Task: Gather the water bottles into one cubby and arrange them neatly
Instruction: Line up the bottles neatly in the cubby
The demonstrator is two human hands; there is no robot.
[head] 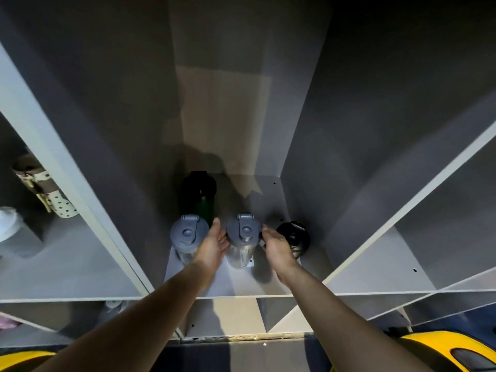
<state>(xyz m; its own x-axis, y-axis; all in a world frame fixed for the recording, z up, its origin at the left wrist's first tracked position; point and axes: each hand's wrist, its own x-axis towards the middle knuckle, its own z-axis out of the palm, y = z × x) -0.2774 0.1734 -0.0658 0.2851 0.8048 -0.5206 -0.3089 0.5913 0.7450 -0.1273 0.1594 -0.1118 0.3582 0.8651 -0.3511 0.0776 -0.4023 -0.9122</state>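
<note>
Several bottles stand upright in the middle cubby (241,285). A clear bottle with a grey flip lid (243,238) is in the centre front. My left hand (213,245) touches its left side with fingers spread, and my right hand (276,244) cups its right side. A second grey-lidded clear bottle (188,237) stands just left of my left hand. A black-lidded bottle (294,234) sits to the right, partly behind my right hand. A dark green bottle with a black cap (200,196) stands behind the row.
The left cubby holds a cream dotted bottle with a strap (45,189) and a white-lidded bottle (10,224). Another bottle (111,310) shows dimly in the cubby below. The right cubby (375,264) has a bare floor. Yellow objects (440,353) lie on the floor.
</note>
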